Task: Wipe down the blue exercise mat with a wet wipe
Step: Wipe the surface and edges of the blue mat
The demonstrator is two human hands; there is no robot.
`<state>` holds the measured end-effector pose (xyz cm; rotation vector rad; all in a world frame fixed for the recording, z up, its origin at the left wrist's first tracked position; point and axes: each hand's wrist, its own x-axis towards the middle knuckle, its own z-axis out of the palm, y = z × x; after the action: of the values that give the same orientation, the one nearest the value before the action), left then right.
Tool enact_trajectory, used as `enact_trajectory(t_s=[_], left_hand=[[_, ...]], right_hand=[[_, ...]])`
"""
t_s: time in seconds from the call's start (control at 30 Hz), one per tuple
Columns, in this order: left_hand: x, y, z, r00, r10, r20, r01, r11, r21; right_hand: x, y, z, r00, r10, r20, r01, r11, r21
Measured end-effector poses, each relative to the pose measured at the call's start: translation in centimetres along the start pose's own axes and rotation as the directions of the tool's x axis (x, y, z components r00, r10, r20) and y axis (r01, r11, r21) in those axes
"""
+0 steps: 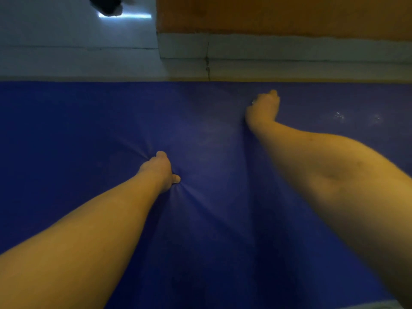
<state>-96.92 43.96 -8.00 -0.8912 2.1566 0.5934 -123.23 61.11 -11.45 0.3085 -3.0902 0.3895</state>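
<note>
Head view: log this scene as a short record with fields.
surface: blue padded exercise mat, fills most of the view, lies on pale tiled floor
left hand: presses into the mat mid-frame; cover wrinkles around it
right hand: on the mat near its far edge; fingers hidden
wipe: small white bit at the right hand, possibly the wet wipe
wetness: glints on the mat, right of the right hand
background: orange wall with white skirting

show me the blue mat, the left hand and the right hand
blue mat (78, 134), head view, bare surface left of the arms
left hand (159, 171), head view, back of the hand
right hand (263, 108), head view, back of the hand
</note>
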Motion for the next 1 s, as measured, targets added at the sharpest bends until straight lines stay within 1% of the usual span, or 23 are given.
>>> enact_trajectory(t_s=[0.07, 0.13, 0.2, 0.27, 0.33, 0.37, 0.4, 0.43, 0.47, 0.5, 0.57, 0.6, 0.67, 0.7, 0.77, 0.8, 0.83, 0.87, 0.93, 0.97, 1.0], left_hand=[[0.1, 0.0, 0.0, 1.0, -0.008, 0.003, 0.008, 1.0, 0.005], [0.2, -0.1, 0.0, 1.0, -0.013, -0.002, 0.013, 1.0, 0.002], [0.1, 0.0, 0.0, 1.0, -0.017, -0.005, 0.017, 1.0, -0.002], [-0.1, 0.1, 0.0, 1.0, -0.021, -0.005, 0.021, 1.0, -0.012], [-0.2, 0.1, 0.0, 1.0, -0.017, -0.007, 0.017, 1.0, -0.021], [-0.2, 0.0, -0.1, 1.0, -0.012, -0.01, 0.012, 1.0, -0.023], [-0.2, 0.0, -0.1, 1.0, -0.007, -0.011, 0.007, 1.0, -0.023], [-0.2, 0.0, -0.1, 1.0, -0.003, -0.01, 0.003, 1.0, -0.024], [-0.3, 0.0, -0.1, 1.0, 0.0, -0.007, 0.0, 1.0, -0.027], [-0.3, 0.0, -0.1, 1.0, 0.003, -0.004, -0.003, 1.0, -0.029], [-0.3, -0.1, -0.2, 1.0, 0.01, -0.002, -0.01, 1.0, -0.027], [-0.3, -0.1, -0.2, 1.0, 0.013, -0.006, -0.013, 1.0, -0.023], [-0.2, -0.1, -0.3, 1.0, 0.012, -0.012, -0.012, 1.0, -0.024], [-0.3, 0.0, -0.2, 1.0, 0.01, -0.012, -0.01, 1.0, -0.026], [-0.2, 0.0, -0.1, 1.0, 0.005, -0.019, -0.006, 1.0, -0.02], [-0.3, 0.0, -0.1, 1.0, 0.006, -0.019, -0.006, 1.0, -0.013], [-0.3, 0.0, -0.1, 1.0, 0.006, -0.019, -0.006, 1.0, -0.01], [-0.3, 0.0, -0.1, 1.0, 0.004, -0.019, -0.004, 1.0, -0.011], [-0.3, 0.0, -0.1, 1.0, 0.004, -0.023, -0.004, 1.0, -0.009], [-0.4, 0.0, -0.1, 1.0, 0.004, -0.026, -0.004, 1.0, -0.006], [-0.4, -0.1, -0.1, 1.0, 0.004, -0.028, -0.004, 1.0, -0.003]], right_hand=[[-2.9, -3.0, 1.0, 0.996, -0.081, 0.037, 0.076, 0.988, 0.132], [-6.3, -5.8, 2.1, 0.975, -0.22, 0.022, 0.211, 0.957, 0.2], [-9.6, -7.7, 3.0, 0.928, -0.372, -0.003, 0.359, 0.892, 0.275], [-11.9, -8.2, 3.3, 0.856, -0.516, 0.032, 0.482, 0.82, 0.308], [-12.0, -7.0, 3.6, 0.799, -0.597, 0.07, 0.554, 0.777, 0.3], [-11.3, -6.2, 3.2, 0.794, -0.603, 0.074, 0.56, 0.774, 0.294], [-9.9, -4.8, 2.8, 0.828, -0.556, 0.075, 0.52, 0.811, 0.268], [-8.3, -3.1, 1.9, 0.878, -0.474, 0.064, 0.452, 0.866, 0.214], [-6.7, -1.3, 0.8, 0.919, -0.392, 0.041, 0.384, 0.914, 0.132], [-5.0, 0.6, -0.2, 0.957, -0.286, 0.047, 0.283, 0.957, 0.056], [-2.7, 3.5, -1.7, 0.991, -0.125, 0.054, 0.128, 0.99, -0.066], [-2.3, 4.1, -2.2, 0.998, -0.054, 0.043, 0.058, 0.995, -0.08], [-2.7, 3.1, -2.2, 0.999, 0.011, 0.03, -0.009, 0.997, -0.076], [-3.4, 2.0, -2.1, 0.999, 0.026, 0.039, -0.024, 0.999, -0.042], [-5.7, -0.8, -1.6, 0.997, -0.024, 0.067, 0.023, 0.999, 0.025], [-7.3, -2.1, -1.1, 0.995, -0.073, 0.072, 0.067, 0.995, 0.079], [-9.3, -3.4, -0.5, 0.986, -0.137, 0.094, 0.123, 0.983, 0.135], [-11.6, -4.6, 0.4, 0.968, -0.235, 0.091, 0.211, 0.954, 0.212], [-16.3, -6.6, 1.6, 0.907, -0.418, 0.055, 0.375, 0.861, 0.344], [-17.8, -6.9, 2.2, 0.865, -0.499, 0.06, 0.441, 0.811, 0.385], [-18.4, -6.8, 2.9, 0.816, -0.575, 0.062, 0.511, 0.767, 0.387]])
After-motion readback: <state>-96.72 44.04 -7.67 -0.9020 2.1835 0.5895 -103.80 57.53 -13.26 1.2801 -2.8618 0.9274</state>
